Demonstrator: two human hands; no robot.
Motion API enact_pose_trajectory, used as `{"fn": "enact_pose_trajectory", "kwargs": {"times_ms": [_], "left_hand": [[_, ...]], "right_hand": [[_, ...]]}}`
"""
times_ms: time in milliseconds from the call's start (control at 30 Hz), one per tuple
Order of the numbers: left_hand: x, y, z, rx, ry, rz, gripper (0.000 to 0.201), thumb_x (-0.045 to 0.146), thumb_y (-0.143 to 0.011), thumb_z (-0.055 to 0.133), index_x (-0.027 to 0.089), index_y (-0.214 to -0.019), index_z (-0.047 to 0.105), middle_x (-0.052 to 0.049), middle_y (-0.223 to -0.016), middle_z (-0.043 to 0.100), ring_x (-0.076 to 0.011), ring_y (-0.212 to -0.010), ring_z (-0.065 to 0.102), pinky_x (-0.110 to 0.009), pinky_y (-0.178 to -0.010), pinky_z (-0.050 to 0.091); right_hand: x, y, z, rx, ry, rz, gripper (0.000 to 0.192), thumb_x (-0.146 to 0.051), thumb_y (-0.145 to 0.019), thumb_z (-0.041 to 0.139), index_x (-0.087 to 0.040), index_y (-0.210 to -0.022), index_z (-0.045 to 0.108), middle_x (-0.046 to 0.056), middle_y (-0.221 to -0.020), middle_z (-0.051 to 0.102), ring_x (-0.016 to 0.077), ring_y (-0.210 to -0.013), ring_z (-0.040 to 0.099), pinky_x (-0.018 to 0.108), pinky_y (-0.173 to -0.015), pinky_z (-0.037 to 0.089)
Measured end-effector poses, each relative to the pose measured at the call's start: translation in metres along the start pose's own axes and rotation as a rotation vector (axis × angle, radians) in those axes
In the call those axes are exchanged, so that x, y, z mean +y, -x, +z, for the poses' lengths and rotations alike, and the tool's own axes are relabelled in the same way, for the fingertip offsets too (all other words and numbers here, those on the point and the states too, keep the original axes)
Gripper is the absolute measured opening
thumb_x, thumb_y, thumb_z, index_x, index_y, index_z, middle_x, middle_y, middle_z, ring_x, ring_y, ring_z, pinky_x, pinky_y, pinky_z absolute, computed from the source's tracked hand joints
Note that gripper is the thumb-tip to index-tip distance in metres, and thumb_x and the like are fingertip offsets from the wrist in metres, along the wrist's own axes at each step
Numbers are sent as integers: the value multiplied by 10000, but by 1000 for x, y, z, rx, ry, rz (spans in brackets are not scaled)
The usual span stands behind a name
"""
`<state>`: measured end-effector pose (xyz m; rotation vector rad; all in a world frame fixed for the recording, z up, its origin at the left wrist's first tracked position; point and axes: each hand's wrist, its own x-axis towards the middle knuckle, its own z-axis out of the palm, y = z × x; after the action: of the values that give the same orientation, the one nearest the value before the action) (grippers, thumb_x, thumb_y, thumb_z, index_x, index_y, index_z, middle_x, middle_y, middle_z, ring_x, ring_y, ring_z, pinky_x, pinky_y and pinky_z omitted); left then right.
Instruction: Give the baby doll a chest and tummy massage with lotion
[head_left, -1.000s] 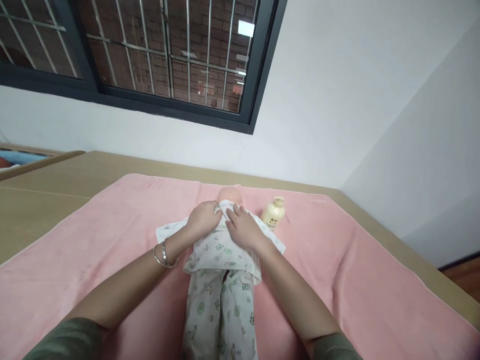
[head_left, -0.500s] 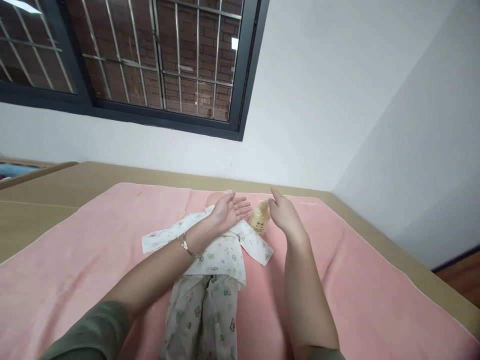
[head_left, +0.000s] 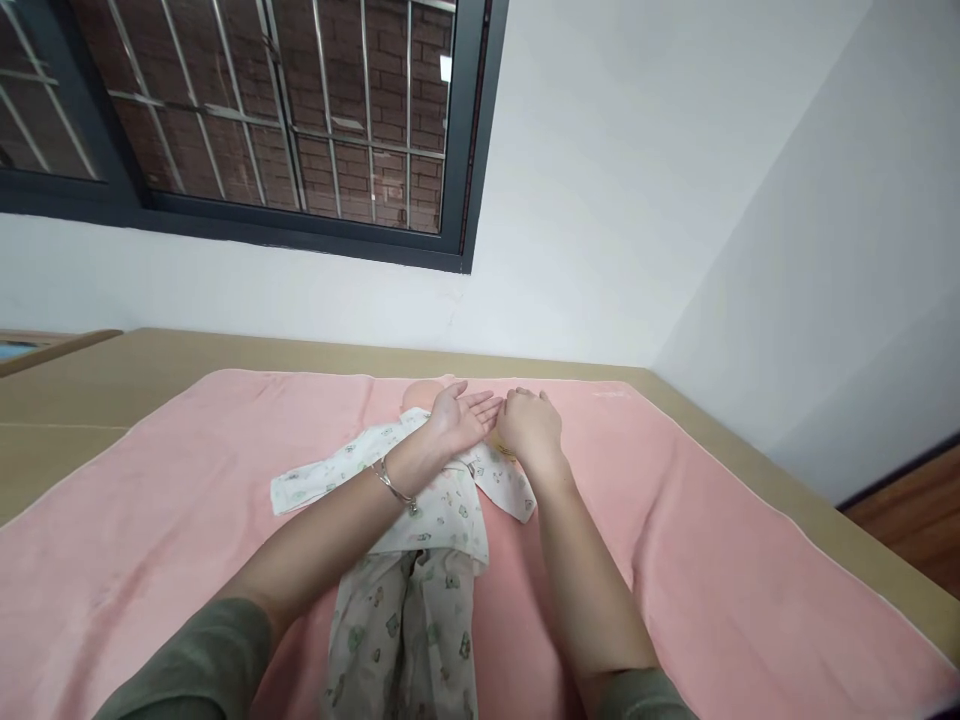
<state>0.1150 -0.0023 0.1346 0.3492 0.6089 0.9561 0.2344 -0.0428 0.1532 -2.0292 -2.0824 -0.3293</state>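
Close to the surface's far edge, we see a yellowish bottle beside the doll's shoulder, mostly hidden by our right hand; too little shows to tell which way it points or how its long axis runs. We cannot tell whether that hand's grip is closed round it. Our left hand lies over the doll's upper chest, palm up, grip spread wide, fingertips beside the right hand. The doll's long axis runs lengthwise, head towards the far edge, printed trousers towards the near edge, on a pink cloth.
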Motion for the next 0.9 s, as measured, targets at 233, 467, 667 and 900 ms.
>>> {"fn": "enact_pose_trajectory", "kwargs": {"times_ms": [233,467,667,900], "left_hand": [[11,49,-31,4,-63,-78,534,337,-973,436,58,-1425,489,-252,-1319,658,-291,-1193,693,-400,-955,594],[27,122,-40,-110,-101,-63,444,301,-967,450,32,-1296,579,-260,-1285,686,-325,-1204,685,-450,-1032,549],[29,160,-42,-164,-145,14,374,276,-951,459,51,-1176,656,-251,-1297,686,-334,-1271,641,-468,-1099,505],[30,177,-45,-27,-111,81,458,354,-981,432,146,-1358,591,-165,-1402,640,-277,-1418,521,-437,-1207,406]], "right_hand": [[-16,-9,-11,-43,41,144,415,-156,-991,374,-103,-959,785,208,-993,777,277,-1023,733,409,-1152,305],[-36,-15,-13,-73,158,168,464,-183,-1019,330,-98,-985,785,221,-991,774,295,-1018,734,477,-1166,284],[-49,-9,-7,-117,108,219,472,-254,-1038,354,-18,-1350,619,285,-1436,575,350,-1383,525,571,-1202,233],[-93,33,-18,27,-407,-167,532,-282,-1061,275,-145,-1550,431,171,-1598,435,283,-1529,334,568,-1266,166]]}}
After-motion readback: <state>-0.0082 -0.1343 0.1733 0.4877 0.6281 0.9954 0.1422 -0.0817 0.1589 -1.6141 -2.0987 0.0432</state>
